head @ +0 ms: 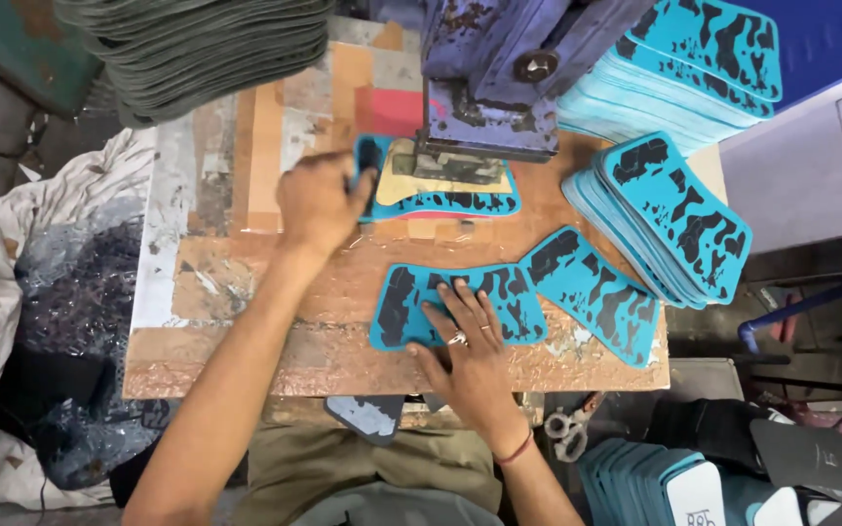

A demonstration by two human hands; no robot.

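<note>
gripping the teal sheet (440,200) under the press (484,107) — left hand (319,203); right hand (465,341) flat, open — on another sheet (411,302).

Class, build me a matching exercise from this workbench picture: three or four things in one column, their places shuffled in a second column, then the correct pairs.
Things:
1. left hand
2. right hand
3. grey stack of flat sheets
4. blue metal press head

Places:
A. top left corner
B. flat on the near turquoise-and-black patterned piece
C. above the yellow-topped turquoise piece
D. at that yellow-topped piece's left end

Pairs: 1-D, 2-B, 3-A, 4-C
</note>
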